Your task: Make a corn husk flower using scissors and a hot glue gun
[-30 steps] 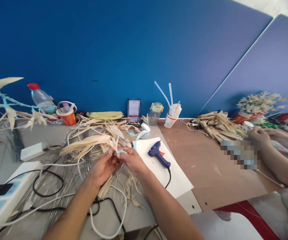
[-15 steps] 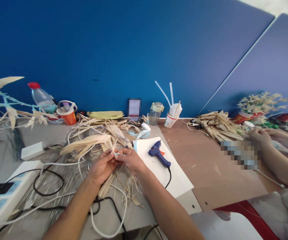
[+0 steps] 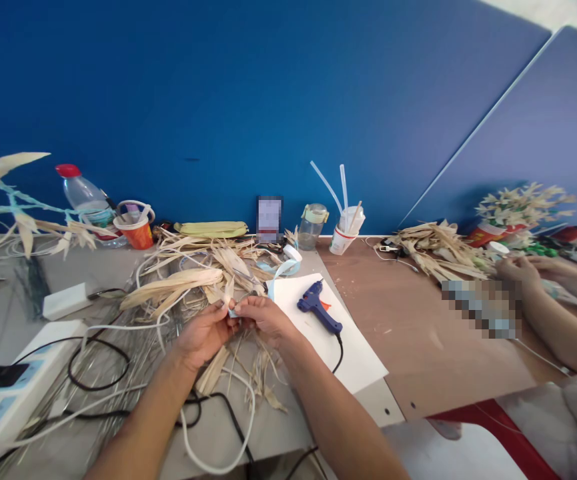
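Note:
My left hand and my right hand meet over the husk pile, fingertips touching. Between the left fingers stands a small pale corn husk flower, its tip pointing up. My right fingers pinch a bit of light blue tape at the flower's base; the fingers hide most of it. Dried corn husks lie just behind my hands. A blue glue gun rests on a white sheet of paper to the right. The roll of light blue tape sits behind the paper.
A white power strip with looping cables lies at the left, beside thin wires. At the back stand a bottle, an orange cup, a phone, a jar and a cup with straws. Another person's hands work at the right.
My fingers have shifted slightly around the flower's base, and the blue strip that stretched across the right fingers now shows just below the fingertips. The things on the table look unmoved.

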Available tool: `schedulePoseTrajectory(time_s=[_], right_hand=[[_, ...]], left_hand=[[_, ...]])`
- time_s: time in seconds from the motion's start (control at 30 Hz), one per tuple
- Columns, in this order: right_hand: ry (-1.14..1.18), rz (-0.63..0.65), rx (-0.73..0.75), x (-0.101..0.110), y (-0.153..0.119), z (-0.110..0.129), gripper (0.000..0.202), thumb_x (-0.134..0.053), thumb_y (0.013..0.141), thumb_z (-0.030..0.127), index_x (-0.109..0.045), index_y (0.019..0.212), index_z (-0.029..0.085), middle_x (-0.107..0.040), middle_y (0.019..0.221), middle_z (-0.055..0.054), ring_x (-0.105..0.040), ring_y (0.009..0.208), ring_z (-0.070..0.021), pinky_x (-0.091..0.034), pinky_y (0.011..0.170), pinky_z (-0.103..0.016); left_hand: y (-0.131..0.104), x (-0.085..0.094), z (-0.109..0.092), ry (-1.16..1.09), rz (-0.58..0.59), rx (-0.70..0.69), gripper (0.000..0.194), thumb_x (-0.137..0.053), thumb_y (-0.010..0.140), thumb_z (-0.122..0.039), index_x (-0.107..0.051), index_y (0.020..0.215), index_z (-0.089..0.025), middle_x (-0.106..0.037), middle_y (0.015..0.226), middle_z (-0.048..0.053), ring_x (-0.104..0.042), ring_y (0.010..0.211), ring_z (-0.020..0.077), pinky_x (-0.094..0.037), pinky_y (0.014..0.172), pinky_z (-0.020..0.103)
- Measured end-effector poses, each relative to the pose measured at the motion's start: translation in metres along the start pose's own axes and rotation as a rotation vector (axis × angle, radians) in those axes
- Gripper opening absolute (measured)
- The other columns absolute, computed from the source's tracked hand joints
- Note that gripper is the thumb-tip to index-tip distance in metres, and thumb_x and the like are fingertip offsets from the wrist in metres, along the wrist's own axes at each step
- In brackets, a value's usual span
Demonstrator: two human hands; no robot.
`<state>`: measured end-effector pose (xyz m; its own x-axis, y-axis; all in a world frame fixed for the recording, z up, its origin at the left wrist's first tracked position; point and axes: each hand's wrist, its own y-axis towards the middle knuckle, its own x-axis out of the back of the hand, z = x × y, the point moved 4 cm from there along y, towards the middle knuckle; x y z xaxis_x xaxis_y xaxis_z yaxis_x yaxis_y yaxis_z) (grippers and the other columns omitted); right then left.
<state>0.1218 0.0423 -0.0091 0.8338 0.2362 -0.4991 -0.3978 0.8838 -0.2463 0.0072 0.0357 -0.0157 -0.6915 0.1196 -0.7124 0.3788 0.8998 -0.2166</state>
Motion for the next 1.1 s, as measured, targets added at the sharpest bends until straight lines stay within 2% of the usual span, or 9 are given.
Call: schedulePoseTrajectory(time_s=[0.07, 0.2, 0.4, 0.67, 0.83, 0.97, 1.1], right_hand=[[-0.08, -0.028, 0.022, 0.006, 0.0, 0.004, 0.031, -0.081, 0.049, 0.034, -0.06, 0.059, 0.014, -0.061, 0.052, 0.001, -0.047, 0.046, -0.0069, -0.028, 0.048, -0.021], [-0.186, -0.074, 0.018, 0.019, -0.001, 0.01, 0.027, -0.08, 0.05, 0.03, -0.06, 0.059, 0.015, -0.052, 0.044, 0.007, -0.034, 0.04, -0.0041, -0.02, 0.044, -0.021], [-0.172, -0.1, 0.075, 0.025, -0.002, 0.021, 0.026, -0.081, 0.046, 0.029, -0.06, 0.055, 0.015, -0.052, 0.044, 0.006, -0.035, 0.04, -0.0047, -0.021, 0.044, -0.022], [-0.158, -0.116, 0.062, 0.031, -0.004, 0.028, 0.028, -0.081, 0.046, 0.029, -0.059, 0.054, 0.015, -0.05, 0.042, 0.006, -0.036, 0.04, -0.0048, -0.021, 0.044, -0.022], [-0.125, -0.255, 0.158, 0.042, -0.011, 0.045, 0.027, -0.08, 0.046, 0.026, -0.057, 0.054, 0.015, -0.051, 0.047, 0.006, -0.037, 0.044, -0.0048, -0.022, 0.046, -0.021], [-0.182, -0.334, 0.234, 0.047, -0.023, 0.061, 0.026, -0.077, 0.05, 0.028, -0.054, 0.054, 0.016, -0.046, 0.045, 0.007, -0.034, 0.043, -0.005, -0.021, 0.046, -0.023], [-0.309, -0.497, 0.35, 0.061, -0.05, 0.087, 0.027, -0.069, 0.063, 0.04, -0.054, 0.058, 0.018, -0.039, 0.044, 0.008, -0.03, 0.042, -0.0063, -0.021, 0.046, -0.024]], left_hand=[[0.0, 0.0, 0.001, 0.003, -0.004, 0.038, 0.011, -0.077, 0.066, -0.013, -0.068, 0.074, -0.011, -0.062, 0.069, 0.005, -0.055, 0.06, 0.0121, -0.05, 0.061, 0.027], [-0.002, 0.001, 0.002, -0.004, -0.026, 0.087, 0.013, -0.078, 0.066, -0.011, -0.068, 0.074, -0.01, -0.062, 0.07, 0.004, -0.055, 0.059, 0.011, -0.049, 0.059, 0.025], [-0.001, 0.0, 0.003, -0.012, -0.055, 0.054, 0.015, -0.079, 0.065, -0.01, -0.067, 0.073, -0.012, -0.058, 0.066, 0.001, -0.053, 0.056, 0.0094, -0.047, 0.054, 0.023], [-0.002, 0.002, 0.001, -0.018, -0.057, 0.017, 0.017, -0.08, 0.062, -0.009, -0.065, 0.067, -0.014, -0.059, 0.066, 0.001, -0.051, 0.053, 0.0085, -0.044, 0.051, 0.021], [0.001, 0.003, 0.002, 0.025, -0.029, 0.019, 0.021, -0.082, 0.059, -0.009, -0.068, 0.075, -0.01, -0.056, 0.06, 0.0, -0.051, 0.052, 0.0088, -0.045, 0.051, 0.022], [0.001, 0.004, 0.001, 0.02, -0.03, 0.013, 0.02, -0.081, 0.06, -0.008, -0.068, 0.074, -0.012, -0.059, 0.063, 0.001, -0.051, 0.052, 0.0084, -0.045, 0.051, 0.022], [-0.001, 0.006, -0.004, 0.001, -0.035, -0.008, 0.018, -0.08, 0.061, -0.007, -0.067, 0.07, -0.013, -0.063, 0.068, 0.002, -0.052, 0.051, 0.0079, -0.047, 0.051, 0.022]])
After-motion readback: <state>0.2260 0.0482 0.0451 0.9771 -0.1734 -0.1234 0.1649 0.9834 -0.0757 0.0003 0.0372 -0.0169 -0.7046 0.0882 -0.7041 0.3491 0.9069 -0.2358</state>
